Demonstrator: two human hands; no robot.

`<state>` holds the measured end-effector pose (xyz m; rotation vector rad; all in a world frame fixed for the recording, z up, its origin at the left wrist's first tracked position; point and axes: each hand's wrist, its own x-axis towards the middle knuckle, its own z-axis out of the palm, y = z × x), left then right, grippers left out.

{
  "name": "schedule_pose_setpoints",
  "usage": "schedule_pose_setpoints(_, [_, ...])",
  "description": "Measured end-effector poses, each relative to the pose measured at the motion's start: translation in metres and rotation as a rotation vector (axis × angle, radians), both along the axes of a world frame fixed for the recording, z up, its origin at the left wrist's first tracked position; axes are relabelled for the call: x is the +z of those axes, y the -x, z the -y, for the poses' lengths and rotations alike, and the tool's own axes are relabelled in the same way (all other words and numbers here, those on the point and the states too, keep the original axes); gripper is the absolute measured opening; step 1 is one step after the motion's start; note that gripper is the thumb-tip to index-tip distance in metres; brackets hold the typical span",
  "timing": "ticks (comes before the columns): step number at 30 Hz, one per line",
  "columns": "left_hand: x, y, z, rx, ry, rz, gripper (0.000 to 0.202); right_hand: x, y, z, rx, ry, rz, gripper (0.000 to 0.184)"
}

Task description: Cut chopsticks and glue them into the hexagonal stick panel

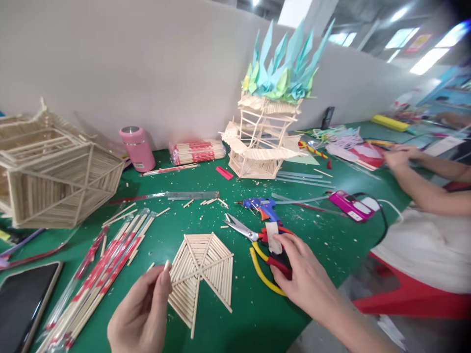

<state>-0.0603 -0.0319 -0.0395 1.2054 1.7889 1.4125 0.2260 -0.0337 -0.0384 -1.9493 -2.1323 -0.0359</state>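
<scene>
Left hand (142, 311) clamps a stick (167, 265) in its fingers; right hand (307, 274), I cannot tell. Hasty pulling of yellow-handled tool (262, 279) toward near edge of surface (257, 318) may drag scissors (243, 229).

The green worktop (253, 318) carries a flat stick panel (199, 271) near its front, with scissors (243, 229) and a yellow-handled tool (257, 267) just to the right and a blue glue gun (262, 204) behind. At left lie a phone (27, 304) and sleeved sticks (110, 272); farther back stand a pink flask (138, 151) and a stick tower (255, 164), with stick scraps (210, 201) scattered between.
</scene>
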Motion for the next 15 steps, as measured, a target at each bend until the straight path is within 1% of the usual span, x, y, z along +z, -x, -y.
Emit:
schedule_pose_setpoints(3, [-0.007,0.003,0.002,-0.03,-0.116,-0.132,0.019,0.002,0.001,-0.005,-0.016,0.059,0.011,0.053])
schedule_pose_setpoints(5, [-0.008,0.001,0.003,-0.065,-0.171,-0.167,0.014,0.002,0.002,-0.01,-0.011,0.093,0.014,0.059])
schedule_pose_setpoints(7, [-0.008,-0.002,0.003,-0.091,-0.192,-0.167,0.013,0.001,0.002,-0.014,-0.011,0.108,0.015,0.062])
schedule_pose_setpoints(11, [-0.005,-0.006,0.001,-0.067,-0.164,-0.09,0.014,0.0,0.0,-0.017,-0.028,0.087,0.018,0.059])
schedule_pose_setpoints(13, [-0.003,-0.005,-0.001,-0.116,-0.131,-0.035,0.016,0.002,0.001,-0.014,-0.047,0.064,-0.017,0.057])
schedule_pose_setpoints(15, [0.0,-0.004,-0.002,-0.184,-0.073,0.055,0.019,0.007,0.007,-0.009,-0.039,0.055,-0.104,0.055])
